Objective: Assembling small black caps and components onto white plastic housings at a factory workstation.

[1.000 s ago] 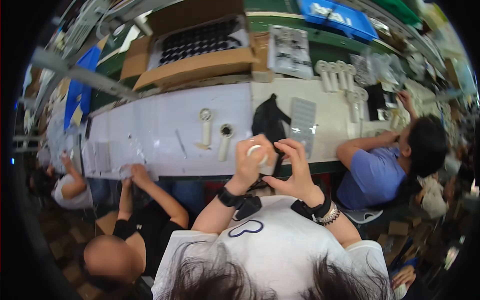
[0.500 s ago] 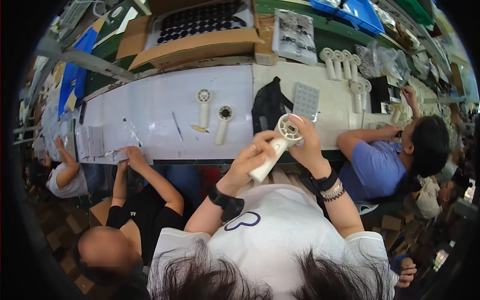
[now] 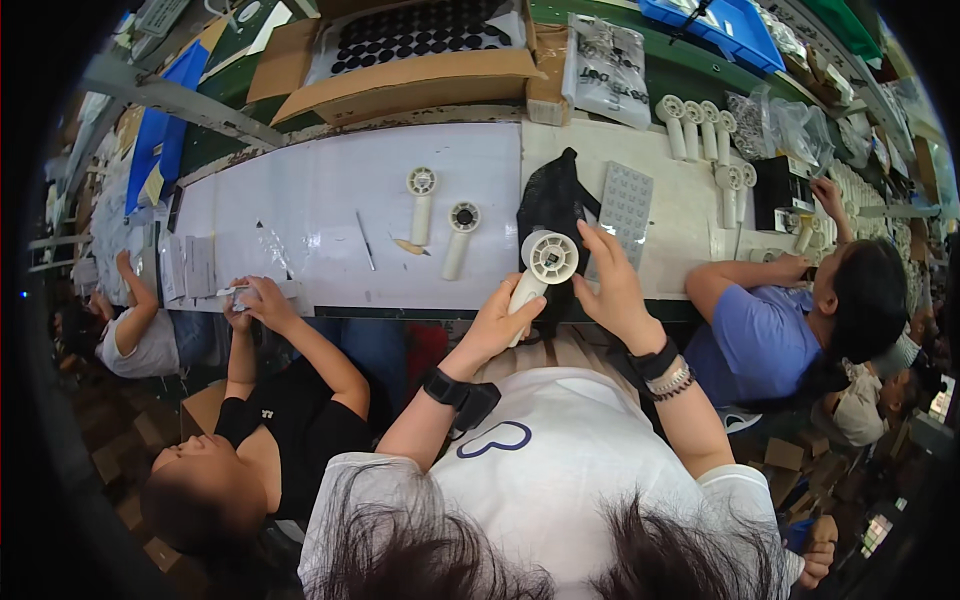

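Note:
A white handheld fan (image 3: pixel 553 258) with a round slotted head is in my left hand (image 3: pixel 497 318), whose fingers wrap round its handle. The head tilts up and to the right, above the table's near edge. My right hand (image 3: pixel 618 287) is just right of the fan head, fingers apart, holding nothing. Behind the fan lies a black mesh bag (image 3: pixel 552 196), and right of it a grey sheet with rows of round bumps (image 3: pixel 625 205). Two more handheld fans lie to the left, one with a pale centre (image 3: pixel 421 205) and one with a dark centre (image 3: pixel 461 238).
A thin pen-like tool (image 3: pixel 365 240) lies left of the fans, beside a small tan-tipped piece (image 3: pixel 410 246). At the back stands an open carton (image 3: pixel 410 88) of black discs. Several white fans (image 3: pixel 693 130) stand at the right. Co-workers sit on both sides.
My right hand has let go of the fan head and moved slightly aside, its fingers opening. The left hand keeps the fan, its head now turned more upward. The whole view has shifted slightly.

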Demonstrator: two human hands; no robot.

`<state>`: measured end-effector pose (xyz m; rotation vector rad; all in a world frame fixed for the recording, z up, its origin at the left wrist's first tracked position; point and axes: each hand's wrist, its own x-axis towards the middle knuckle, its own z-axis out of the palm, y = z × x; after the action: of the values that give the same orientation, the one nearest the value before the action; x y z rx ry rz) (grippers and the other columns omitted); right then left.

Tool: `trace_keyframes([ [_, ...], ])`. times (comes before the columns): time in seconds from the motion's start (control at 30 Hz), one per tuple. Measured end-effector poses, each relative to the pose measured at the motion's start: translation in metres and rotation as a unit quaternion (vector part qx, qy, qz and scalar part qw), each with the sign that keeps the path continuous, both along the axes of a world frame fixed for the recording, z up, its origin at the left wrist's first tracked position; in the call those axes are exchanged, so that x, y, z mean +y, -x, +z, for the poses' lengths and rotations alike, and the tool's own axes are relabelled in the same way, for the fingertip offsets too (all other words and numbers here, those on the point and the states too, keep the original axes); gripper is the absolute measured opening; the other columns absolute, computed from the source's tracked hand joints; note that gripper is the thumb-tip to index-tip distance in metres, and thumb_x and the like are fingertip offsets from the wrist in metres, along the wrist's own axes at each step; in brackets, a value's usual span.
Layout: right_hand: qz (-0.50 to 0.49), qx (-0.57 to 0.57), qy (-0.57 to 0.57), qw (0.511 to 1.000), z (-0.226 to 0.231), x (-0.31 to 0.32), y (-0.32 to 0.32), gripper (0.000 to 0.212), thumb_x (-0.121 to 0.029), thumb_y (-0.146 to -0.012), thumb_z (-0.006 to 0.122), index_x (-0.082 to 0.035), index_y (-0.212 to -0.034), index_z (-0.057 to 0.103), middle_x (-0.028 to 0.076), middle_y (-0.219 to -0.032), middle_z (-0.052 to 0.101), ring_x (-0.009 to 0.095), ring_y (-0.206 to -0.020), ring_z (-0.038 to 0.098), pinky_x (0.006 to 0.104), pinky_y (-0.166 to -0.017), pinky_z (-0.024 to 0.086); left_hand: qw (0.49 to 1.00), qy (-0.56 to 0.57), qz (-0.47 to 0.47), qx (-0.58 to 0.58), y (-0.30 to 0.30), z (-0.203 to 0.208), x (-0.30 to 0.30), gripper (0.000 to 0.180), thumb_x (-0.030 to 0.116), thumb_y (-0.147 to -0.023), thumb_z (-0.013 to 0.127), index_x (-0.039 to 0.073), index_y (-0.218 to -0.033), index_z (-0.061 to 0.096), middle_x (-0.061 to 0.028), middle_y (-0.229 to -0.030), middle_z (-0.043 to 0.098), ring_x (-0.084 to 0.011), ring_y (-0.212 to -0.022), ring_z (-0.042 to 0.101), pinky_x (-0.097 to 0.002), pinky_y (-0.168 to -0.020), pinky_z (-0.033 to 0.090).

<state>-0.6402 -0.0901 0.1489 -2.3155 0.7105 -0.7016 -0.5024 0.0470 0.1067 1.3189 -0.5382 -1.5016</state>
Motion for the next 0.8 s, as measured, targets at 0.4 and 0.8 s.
trace_keyframes([
  [0.4,0.252,0.047,0.126,0.958,0.222,0.016,-0.044,0.042,-0.013,-0.064,0.068,-0.002,-0.104,0.06,0.01,-0.092,0.059,0.024,-0.084,0.059,0.0341,-0.07,0.048,0.933,-0.136,0.21,-0.258,-0.11,-0.121,0.044,0.035,0.028,-0.08,0.068,-0.004,-0.095,0.064,-0.0107,-0.077,0.066,-0.0126,-0.066,0.06,-0.027,-0.06,0.046],
  [0.8,0.234,-0.044,0.273,0.932,0.219,0.005,0.114,0.035,-0.021,-0.071,0.064,-0.002,-0.099,0.058,0.011,-0.107,0.051,0.023,-0.106,0.043,0.0409,-0.084,0.042,0.926,-0.051,0.195,-0.319,-0.12,-0.148,0.014,0.032,0.025,-0.086,0.061,-0.003,-0.1,0.061,-0.0074,-0.084,0.064,-0.0119,-0.077,0.057,-0.0257,-0.071,0.044],
])
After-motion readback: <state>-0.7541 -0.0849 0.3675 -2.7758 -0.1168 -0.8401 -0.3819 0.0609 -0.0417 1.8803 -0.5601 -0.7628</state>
